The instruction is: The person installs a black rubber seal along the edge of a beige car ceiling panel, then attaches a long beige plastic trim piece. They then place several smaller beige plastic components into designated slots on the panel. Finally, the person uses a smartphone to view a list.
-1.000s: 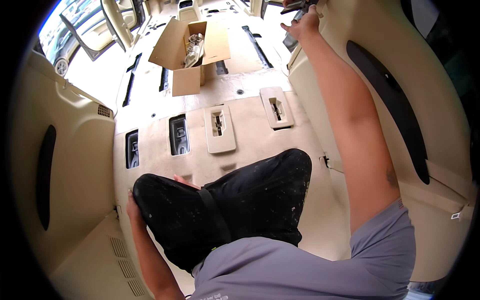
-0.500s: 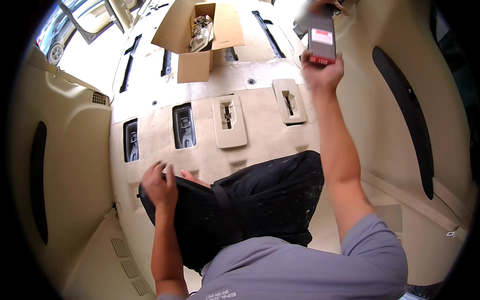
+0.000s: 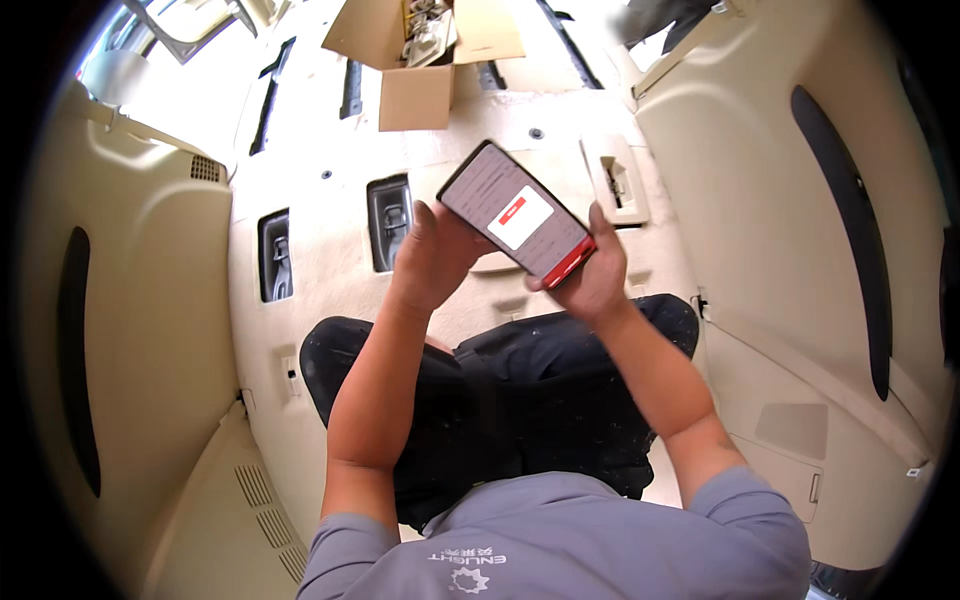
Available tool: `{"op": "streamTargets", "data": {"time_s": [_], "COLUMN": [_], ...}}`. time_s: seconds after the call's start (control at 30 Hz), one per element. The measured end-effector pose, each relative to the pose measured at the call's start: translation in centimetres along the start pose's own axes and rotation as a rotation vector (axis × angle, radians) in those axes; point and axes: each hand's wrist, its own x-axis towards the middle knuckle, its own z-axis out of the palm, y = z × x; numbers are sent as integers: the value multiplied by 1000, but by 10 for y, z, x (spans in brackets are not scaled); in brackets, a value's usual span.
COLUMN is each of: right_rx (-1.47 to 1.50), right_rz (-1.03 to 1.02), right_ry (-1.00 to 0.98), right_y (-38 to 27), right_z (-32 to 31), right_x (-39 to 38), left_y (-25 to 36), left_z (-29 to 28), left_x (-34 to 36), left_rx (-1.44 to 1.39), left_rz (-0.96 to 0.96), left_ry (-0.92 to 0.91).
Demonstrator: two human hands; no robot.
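Observation:
A smartphone (image 3: pixel 520 213) with a lit screen, a white pop-up panel and a red bar at its lower end is held tilted above my lap. My right hand (image 3: pixel 600 282) wraps round its lower right end, thumb along the edge. At its left long side my left hand (image 3: pixel 432 258) grips it too, thumb up and fingers partly hidden behind it. Beyond the phone, a beige trim cover (image 3: pixel 627 205) with a slot lies on the carpeted floor. Another cover is mostly hidden behind the phone and hands.
An open cardboard box (image 3: pixel 415 100) holding pale parts stands at the far middle. Two dark recessed floor openings (image 3: pixel 388 222) lie left of the phone. Beige vehicle side panels rise on the left (image 3: pixel 160 300) and right (image 3: pixel 745 230). My bent legs (image 3: pixel 520 400) fill the foreground.
My right hand has brought the phone from the far right down to the middle and turned it. My left hand has risen from beside my knee and taken hold of it.

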Motion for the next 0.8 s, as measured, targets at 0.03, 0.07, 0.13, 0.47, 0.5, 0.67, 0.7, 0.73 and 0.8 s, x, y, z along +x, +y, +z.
{"op": "streamTargets", "data": {"time_s": [0.03, 0.07, 0.13, 0.47, 0.5, 0.67, 0.7, 0.73, 0.8], "right_rx": [-13, -104, -321, -255, -173, -56, -56, -53, -39], "right_rz": [57, 70, 102, -22, -53, -58, -58, -64, -52], "right_ry": [87, 160, 273, 373, 345, 217, 280, 297, 260], "right_y": [-12, -24, -49, -55, -58, -67, -68, -69, -71], "right_z": [-6, -17, -48, -83, -87, -106, -102, -102, -107], "right_x": [8, 13, 22, 21, 21, 20, 21, 21, 23], "left_y": [4, 10, 16, -42, -45, -54, -56, -58, -64], "left_z": [-25, -36, -42, -23, -23, -9, -8, -8, -8], "left_x": [-5, -10, -13, -11, -7, 8, 10, 11, 13], "left_rx": [-57, -49, 60, -47, -68, -82, -66, -52, -78], "left_rz": [-3, -33, -160, -521, -538, -635, -655, -673, -696], "left_ry": [-73, -28, 73, 319, 249, 178, 161, 144, 127]}}
